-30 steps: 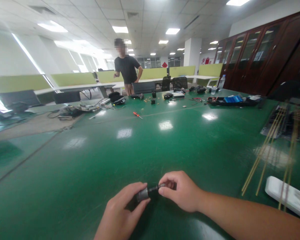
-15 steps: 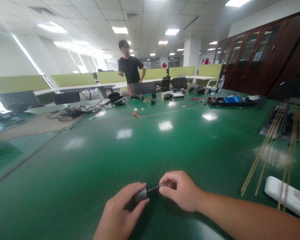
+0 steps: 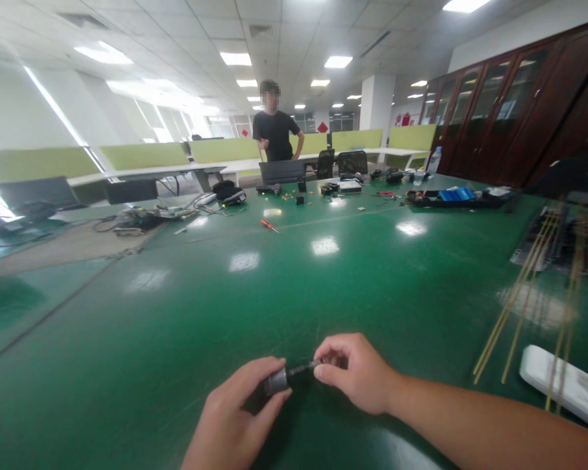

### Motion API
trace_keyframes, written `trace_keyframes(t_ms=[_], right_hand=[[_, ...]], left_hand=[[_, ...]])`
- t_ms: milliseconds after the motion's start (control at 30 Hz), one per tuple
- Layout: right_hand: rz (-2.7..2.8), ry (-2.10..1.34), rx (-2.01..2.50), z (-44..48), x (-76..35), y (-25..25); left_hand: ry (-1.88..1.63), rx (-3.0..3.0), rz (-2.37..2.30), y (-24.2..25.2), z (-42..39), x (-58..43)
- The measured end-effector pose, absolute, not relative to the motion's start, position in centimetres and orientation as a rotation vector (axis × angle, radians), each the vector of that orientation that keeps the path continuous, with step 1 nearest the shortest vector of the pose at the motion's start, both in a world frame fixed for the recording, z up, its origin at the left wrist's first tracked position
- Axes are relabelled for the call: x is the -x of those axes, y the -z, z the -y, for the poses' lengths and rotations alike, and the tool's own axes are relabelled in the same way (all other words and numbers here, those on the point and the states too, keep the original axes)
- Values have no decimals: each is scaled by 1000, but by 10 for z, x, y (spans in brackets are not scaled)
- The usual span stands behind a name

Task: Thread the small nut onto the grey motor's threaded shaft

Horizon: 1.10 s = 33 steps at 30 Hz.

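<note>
Left hand (image 3: 235, 418) pinches small grey cylinder (image 3: 277, 380); right hand (image 3: 355, 372) fingertips closed on the dark shaft (image 3: 301, 369) sticking out of it. Part held just above green counter (image 3: 274, 294), near edge. Thin brass rods (image 3: 514, 294) lie well right.

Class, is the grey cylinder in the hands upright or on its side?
On its side: left hand grips the cylinder, its rod points sideways into the right hand.
</note>
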State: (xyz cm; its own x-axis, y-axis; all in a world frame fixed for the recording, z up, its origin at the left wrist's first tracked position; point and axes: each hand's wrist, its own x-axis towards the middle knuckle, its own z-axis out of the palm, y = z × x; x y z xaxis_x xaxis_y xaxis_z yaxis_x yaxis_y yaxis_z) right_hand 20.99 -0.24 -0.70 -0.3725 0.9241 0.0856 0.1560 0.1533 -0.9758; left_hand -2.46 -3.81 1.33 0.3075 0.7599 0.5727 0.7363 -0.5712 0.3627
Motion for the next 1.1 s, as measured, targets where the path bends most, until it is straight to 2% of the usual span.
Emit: trace_keyframes(t_ms=[1100], right_hand=[[1609,-1332,1031,2,-209,6]], left_hand=[[-1094,-2578,-1489,-14,38,33]])
